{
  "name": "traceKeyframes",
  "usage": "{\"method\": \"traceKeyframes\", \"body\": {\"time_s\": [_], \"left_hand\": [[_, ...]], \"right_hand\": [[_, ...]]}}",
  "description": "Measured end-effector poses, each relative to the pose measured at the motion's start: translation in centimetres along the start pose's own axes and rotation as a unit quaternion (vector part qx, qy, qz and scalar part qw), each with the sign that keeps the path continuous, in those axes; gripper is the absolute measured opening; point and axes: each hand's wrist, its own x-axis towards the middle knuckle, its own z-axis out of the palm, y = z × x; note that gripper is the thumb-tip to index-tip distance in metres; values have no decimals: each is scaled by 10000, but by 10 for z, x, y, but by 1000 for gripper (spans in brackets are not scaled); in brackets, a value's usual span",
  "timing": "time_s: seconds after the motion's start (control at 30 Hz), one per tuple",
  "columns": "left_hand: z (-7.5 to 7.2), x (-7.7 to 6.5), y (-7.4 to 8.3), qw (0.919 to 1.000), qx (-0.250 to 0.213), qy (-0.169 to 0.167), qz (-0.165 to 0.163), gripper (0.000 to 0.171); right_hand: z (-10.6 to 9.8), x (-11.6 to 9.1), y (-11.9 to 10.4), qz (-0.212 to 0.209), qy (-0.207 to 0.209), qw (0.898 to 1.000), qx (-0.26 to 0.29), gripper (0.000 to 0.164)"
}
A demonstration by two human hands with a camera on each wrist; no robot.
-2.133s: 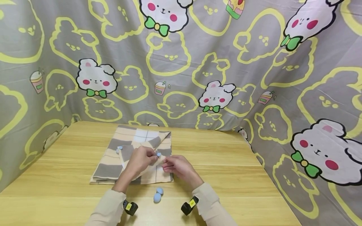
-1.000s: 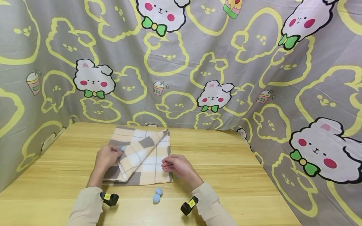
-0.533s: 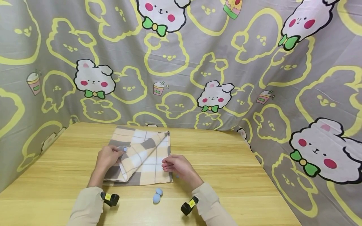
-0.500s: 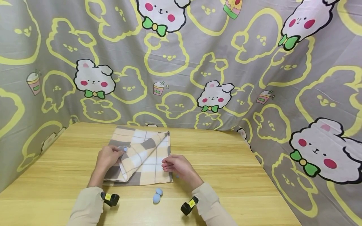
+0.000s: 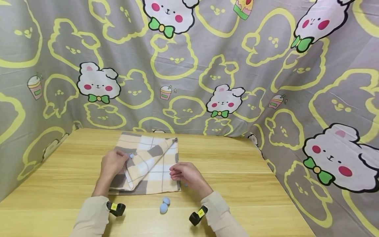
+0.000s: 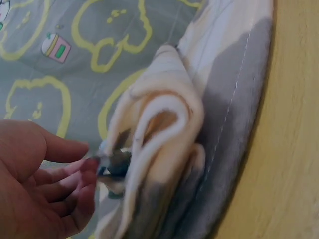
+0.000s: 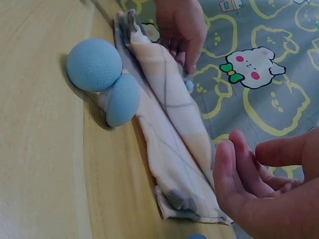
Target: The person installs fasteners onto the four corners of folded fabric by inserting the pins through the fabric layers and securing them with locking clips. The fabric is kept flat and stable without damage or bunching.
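Observation:
A plaid blanket [image 5: 157, 184] in beige, white and grey lies folded on the table, with a flap turned over toward the left. On the flap's left edge sits a small blue round-headed clip [image 5: 131, 155]. My left hand [image 5: 112, 164] is at this clip; in the left wrist view, fingertips touch the grey end of a clip [image 6: 115, 163] on the rolled cloth, and the thumb [image 6: 70, 148] appears apart from it. Beside the blanket's right edge, my right hand [image 5: 189, 176] hovers with relaxed fingers, nothing between them.
Two blue dome-shaped pieces [image 7: 94, 64] lie together on the wooden table [image 5: 237, 177] in front of the blanket. Another blue piece [image 5: 186, 184] shows partly behind the right hand. A patterned curtain [image 5: 183, 65] stands behind the table and along its sides.
About two seconds ago my left hand pinched a blue clip near the blanket's middle; the flap has since swung over to the left with it. Lately the left fingers have shifted slightly; the right hand stays.

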Motion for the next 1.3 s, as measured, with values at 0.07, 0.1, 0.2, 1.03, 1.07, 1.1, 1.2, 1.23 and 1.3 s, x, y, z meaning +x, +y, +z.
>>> {"method": "traceKeyframes", "body": {"time_s": [0.07,0.1,0.2,1.03,1.07,1.1,1.2,1.23,1.3], "left_hand": [[2,-1,5,9994,40,313,145,27],[4,-1,9,9988,28,426,223,25],[13,-4,21,9977,-6,505,455,20],[88,-71,84,9576,625,-2063,1909,24],[87,-72,84,9559,625,-2142,1909,26],[87,-72,83,9539,621,-2237,1904,27],[86,-73,82,9482,645,-2447,1922,34],[86,-73,82,9458,656,-2529,1928,36],[86,-72,81,9426,642,-2645,1936,40]], "right_hand": [[-2,-1,-1,-18,27,10000,-88,31],[-3,-1,-2,-17,38,9999,-123,32],[-5,-2,-5,-25,69,9998,-187,34],[-9,0,-5,-11,95,9988,-477,29],[-9,0,-5,-34,122,9983,-567,28],[-10,0,-5,-62,153,9975,-682,27],[-11,-1,-4,-187,236,9934,-1106,23],[-12,-1,-4,-235,253,9911,-1282,22],[-13,-2,-5,-311,234,9867,-1576,23]]}}
